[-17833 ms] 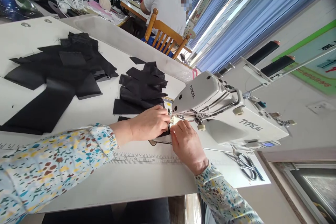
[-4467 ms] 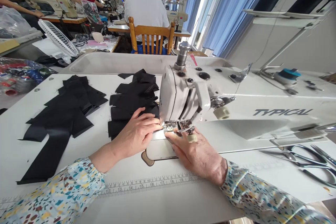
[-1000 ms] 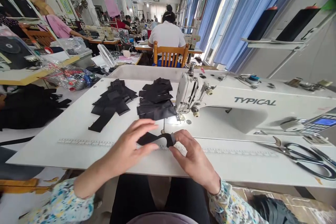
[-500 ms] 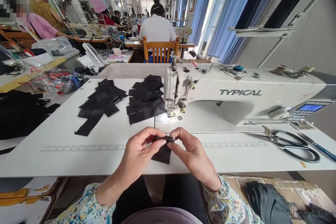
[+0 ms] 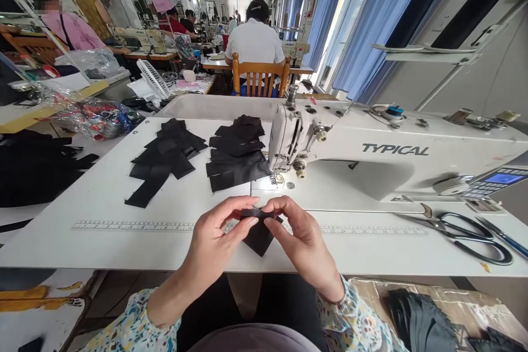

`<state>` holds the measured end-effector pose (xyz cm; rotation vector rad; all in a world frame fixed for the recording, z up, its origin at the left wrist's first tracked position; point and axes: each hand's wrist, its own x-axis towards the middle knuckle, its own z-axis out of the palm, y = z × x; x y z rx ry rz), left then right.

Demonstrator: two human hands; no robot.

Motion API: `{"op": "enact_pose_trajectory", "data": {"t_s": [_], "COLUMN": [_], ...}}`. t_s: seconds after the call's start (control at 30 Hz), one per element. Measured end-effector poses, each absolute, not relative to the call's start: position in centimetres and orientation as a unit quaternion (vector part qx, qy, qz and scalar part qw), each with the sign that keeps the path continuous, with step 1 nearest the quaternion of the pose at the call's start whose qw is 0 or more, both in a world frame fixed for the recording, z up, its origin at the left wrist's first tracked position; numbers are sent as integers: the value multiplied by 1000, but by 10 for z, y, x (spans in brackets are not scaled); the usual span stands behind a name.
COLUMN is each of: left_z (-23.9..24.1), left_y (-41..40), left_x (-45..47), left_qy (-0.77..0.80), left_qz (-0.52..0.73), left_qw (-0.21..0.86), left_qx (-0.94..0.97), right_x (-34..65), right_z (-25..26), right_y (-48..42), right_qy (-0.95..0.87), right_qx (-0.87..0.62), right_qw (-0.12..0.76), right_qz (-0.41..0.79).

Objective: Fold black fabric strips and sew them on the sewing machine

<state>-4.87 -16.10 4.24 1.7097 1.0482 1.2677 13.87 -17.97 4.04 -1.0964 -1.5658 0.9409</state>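
Both hands hold a small black fabric piece (image 5: 258, 234) above the front edge of the white table (image 5: 103, 231). My left hand (image 5: 216, 239) pinches its top left edge with thumb and fingers. My right hand (image 5: 303, 242) pinches its top right edge. The piece hangs down between them in a point. Behind the hands stands the white TYPICAL sewing machine (image 5: 371, 154), its needle area (image 5: 280, 179) apart from the piece. Two heaps of black fabric pieces lie on the table, one (image 5: 237, 151) beside the machine head and one (image 5: 165, 157) further left.
Large scissors (image 5: 462, 228) lie on the table at the right. A printed ruler (image 5: 132, 226) runs along the table front. A person in white sits on a wooden chair (image 5: 258, 74) beyond the table. More black fabric (image 5: 416, 319) lies low at the right.
The hands left the machine's needle and drew the black piece toward me. Over the last second they folded it from a stretched strip into a hanging point held between both pinches.
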Motion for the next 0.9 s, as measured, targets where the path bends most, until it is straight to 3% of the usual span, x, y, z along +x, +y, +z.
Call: {"op": "enact_pose_trajectory", "data": {"t_s": [0.9], "left_z": [41], "left_y": [-159], "left_x": [-42], "left_qy": [384], "left_qz": [514], "left_qw": [362], "left_qx": [676], "right_x": [137], "right_z": [40], "right_y": [-176], "right_qy": [-651], "right_qx": [-456], "right_qw": [486], "right_qz": [363]}}
